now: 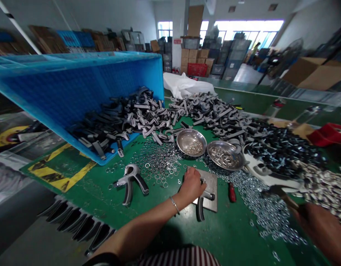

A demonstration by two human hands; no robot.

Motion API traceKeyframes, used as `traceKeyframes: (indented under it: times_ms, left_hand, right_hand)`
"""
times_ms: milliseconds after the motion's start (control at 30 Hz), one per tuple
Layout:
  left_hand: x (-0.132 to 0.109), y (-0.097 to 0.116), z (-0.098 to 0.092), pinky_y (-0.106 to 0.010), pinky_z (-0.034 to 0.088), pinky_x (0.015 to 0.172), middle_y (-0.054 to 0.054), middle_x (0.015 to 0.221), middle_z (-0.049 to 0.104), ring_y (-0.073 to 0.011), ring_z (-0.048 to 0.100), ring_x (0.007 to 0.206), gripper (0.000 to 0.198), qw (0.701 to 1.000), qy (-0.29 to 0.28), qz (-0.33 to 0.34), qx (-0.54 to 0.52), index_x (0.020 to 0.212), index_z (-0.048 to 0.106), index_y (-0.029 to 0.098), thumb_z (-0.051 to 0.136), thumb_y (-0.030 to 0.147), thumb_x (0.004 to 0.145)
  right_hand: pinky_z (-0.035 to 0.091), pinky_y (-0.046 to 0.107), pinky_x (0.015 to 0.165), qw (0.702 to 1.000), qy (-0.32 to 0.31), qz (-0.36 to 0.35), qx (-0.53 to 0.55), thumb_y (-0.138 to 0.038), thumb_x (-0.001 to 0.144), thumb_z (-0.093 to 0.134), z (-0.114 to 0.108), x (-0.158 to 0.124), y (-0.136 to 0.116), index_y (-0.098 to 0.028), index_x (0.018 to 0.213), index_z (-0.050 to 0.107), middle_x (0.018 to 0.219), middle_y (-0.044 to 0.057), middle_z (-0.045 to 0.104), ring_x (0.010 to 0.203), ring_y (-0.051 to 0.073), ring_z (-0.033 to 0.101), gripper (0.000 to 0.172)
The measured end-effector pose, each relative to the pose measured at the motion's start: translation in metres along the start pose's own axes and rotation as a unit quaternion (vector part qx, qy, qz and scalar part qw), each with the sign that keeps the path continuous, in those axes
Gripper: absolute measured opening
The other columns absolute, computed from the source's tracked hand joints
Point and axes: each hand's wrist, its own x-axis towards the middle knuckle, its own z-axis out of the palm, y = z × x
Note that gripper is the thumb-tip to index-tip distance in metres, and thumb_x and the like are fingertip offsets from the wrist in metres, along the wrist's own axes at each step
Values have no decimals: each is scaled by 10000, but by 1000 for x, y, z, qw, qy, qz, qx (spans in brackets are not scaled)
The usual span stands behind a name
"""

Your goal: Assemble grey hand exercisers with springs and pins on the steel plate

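Note:
My left hand (191,183) is closed on a grey-and-black hand grip exerciser (200,210), pressing it against a square metal plate (213,204) on the green table. At the right, my right hand (323,227), slightly blurred, is wrapped round the wooden handle of a hammer (288,201). The hammer's dark head is raised, apart from the plate. Between the two hands lies a small tool with a red handle (232,193). Another hand grip exerciser (133,181), with a coil spring at its top, lies left of my left hand.
A blue crate (131,70) lies tipped, spilling grey-and-black handles (148,118). Two steel bowls (181,135) hold small metal parts. Loose rings (162,162), small nuts or washers (259,199), black pieces (284,147) and silver parts (323,184) cover the table. Finished-looking handles (81,225) line the left edge.

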Motion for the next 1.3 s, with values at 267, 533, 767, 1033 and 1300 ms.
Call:
traceKeyframes:
  times_ms: [267,533,767,1033,1300]
  left_hand:
    - [0,0,1,-429,413,1000,-112,1046,533,-268,504,1064,232,1000,6,4,7,965,578,126,679,253,800]
    - [-1,1,4,-444,415,1000,-122,1073,548,-283,509,1093,299,1000,4,-5,-3,1006,574,134,713,294,796]
    - [0,-14,-27,-431,434,999,-106,1079,568,-281,518,1103,376,1000,-7,1,-21,1057,573,159,725,391,803]
    - [-34,6,-38,-559,351,1054,-188,1402,462,-408,442,1243,840,992,-53,82,84,1432,405,190,757,467,722]
    - [7,22,-32,-453,469,985,-143,1236,589,-321,567,1128,573,989,-121,61,-64,1269,569,183,681,248,710]
  right_hand:
    - [479,355,726,952,-170,-149,206,-517,974,338,7,-23,-191,-269,1067,532,946,96,738,813,275,698,328]
    - [456,325,710,950,-194,-194,152,-462,1000,314,31,5,-217,-241,942,536,862,78,728,792,252,690,319]
    - [460,321,599,920,-269,-106,265,-560,945,400,23,-4,-202,-247,857,590,709,28,657,648,224,625,377]
    - [441,394,496,928,-162,203,268,-580,916,458,20,-5,-50,-252,801,606,619,124,633,460,218,582,378]
    - [473,507,969,953,-22,-302,-27,-59,885,368,45,5,-89,-249,1392,538,1454,161,526,1156,317,580,568]
